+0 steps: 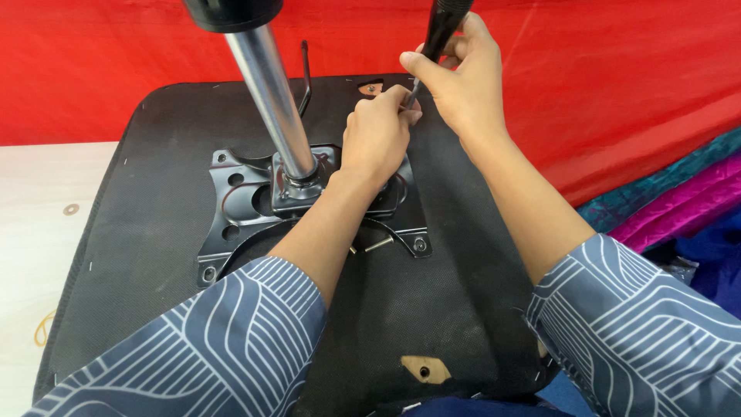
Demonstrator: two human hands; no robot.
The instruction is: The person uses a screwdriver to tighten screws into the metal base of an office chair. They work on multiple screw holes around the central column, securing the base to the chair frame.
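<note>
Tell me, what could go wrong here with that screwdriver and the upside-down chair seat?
1. The left hand pinches right at the screwdriver tip; if the tool slips, it may jab those fingers.
2. The right hand holds the handle at a tilt, so the tip could slip off the screw.
3. The loose bolts lying on the seat bottom by the metal plate might roll away.

Pale wooden tabletop [38,232], seen at the left, with a red cloth [617,93] spread across the far side and right. Directly on top, an upturned black seat pad [154,255], overhanging toward the near edge. Left of the seat pad, a small metal washer [71,209]; nearer, also left of it, a yellow rubber band [40,330].
</note>
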